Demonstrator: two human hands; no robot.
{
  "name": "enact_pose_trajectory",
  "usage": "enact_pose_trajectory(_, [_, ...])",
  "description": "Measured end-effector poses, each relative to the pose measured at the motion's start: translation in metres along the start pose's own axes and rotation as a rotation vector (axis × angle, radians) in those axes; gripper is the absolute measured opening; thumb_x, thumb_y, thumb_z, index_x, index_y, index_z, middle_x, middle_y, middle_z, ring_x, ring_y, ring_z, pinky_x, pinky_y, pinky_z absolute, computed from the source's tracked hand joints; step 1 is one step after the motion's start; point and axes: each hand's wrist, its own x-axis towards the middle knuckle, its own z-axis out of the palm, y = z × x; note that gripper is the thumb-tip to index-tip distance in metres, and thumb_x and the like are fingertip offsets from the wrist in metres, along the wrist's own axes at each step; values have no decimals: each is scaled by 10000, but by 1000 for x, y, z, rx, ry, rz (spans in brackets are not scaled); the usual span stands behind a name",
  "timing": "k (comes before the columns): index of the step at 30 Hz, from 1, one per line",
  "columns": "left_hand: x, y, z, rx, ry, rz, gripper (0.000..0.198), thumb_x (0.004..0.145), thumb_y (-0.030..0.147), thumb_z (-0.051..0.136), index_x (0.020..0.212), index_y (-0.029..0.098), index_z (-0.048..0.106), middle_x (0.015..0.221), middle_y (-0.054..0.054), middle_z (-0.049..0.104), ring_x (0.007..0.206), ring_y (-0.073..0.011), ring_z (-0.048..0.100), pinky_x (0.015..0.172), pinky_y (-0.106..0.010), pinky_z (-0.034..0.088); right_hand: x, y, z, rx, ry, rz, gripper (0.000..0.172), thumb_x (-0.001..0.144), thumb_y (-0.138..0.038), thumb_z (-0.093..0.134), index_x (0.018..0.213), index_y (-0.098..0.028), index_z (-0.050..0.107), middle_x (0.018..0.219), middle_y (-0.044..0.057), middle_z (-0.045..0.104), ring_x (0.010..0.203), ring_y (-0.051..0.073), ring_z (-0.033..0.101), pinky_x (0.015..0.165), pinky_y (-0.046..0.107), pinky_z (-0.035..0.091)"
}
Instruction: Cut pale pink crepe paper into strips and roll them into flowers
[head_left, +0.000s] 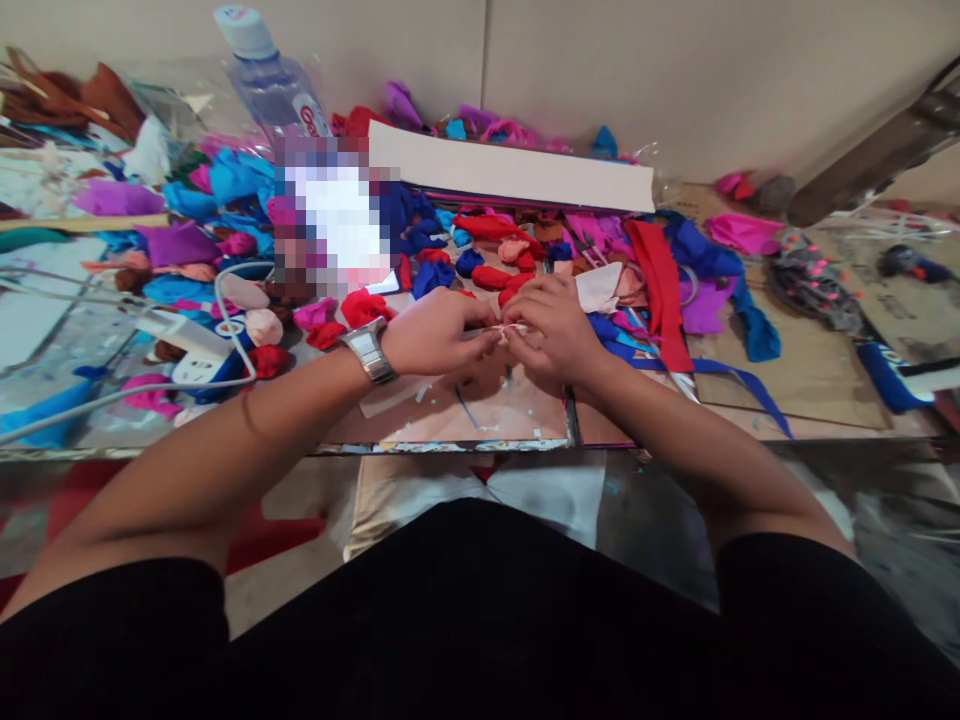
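Pinching is shown by left hand and right hand; between fingertips, one thin pale strand is held above table; judged light, soft, best gripped near ends. Beyond: red cloth pieces.

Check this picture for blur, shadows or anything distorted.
In the head view, a pixelated patch masks something bright near the bottle; in the head view, shadow falls under the left hand and right hand, and the pale strand between them looks soft; the head view's right edge looks smeared.
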Motion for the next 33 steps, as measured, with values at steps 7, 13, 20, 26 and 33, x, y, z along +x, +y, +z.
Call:
enact_pose_trajectory(7, [2,-5,-6,-60,-64,-21,298,931,354,561,811,146,738,664,6,679,589,-102,522,613,-237,353,-1,-1,-4,16,13,-41,143,956,-340,622,880,-234,679,942,23,793,1052,263,632,1047,495,302])
enact_pose_trajectory(13, [3,-7,-9,-118,-156,-33,294,916,356,536,838,148,728,695,11,655,636,-115,531,625,-237,364,0,0,-2,3,-18,-56,159,983,-325,597,886,-228,676,950,27,791,1022,255,639,1030,494,300])
enact_pose_trajectory(20, [8,-15,-16,-140,-308,-64,191,838,243,478,734,160,615,662,27,546,582,-102,451,597,-243,348,0,3,1,-4,-16,-76,180,1007,-334,579,895,-225,668,954,24,784,1020,253,638,1019,485,310])
enact_pose_trajectory(26, [8,-21,-17,-109,-324,-90,185,811,248,476,795,158,636,708,8,576,635,-125,508,621,-248,369,0,5,0,-6,-22,-39,215,1018,-360,559,885,-224,660,955,38,781,1015,251,636,1029,489,306])
enact_pose_trajectory(33, [7,-20,-12,-126,-339,-25,190,826,267,499,784,157,648,701,5,606,626,-120,516,619,-242,384,-1,6,4,31,-43,-68,217,1022,-362,563,891,-228,671,936,42,775,1045,265,623,1018,498,328])
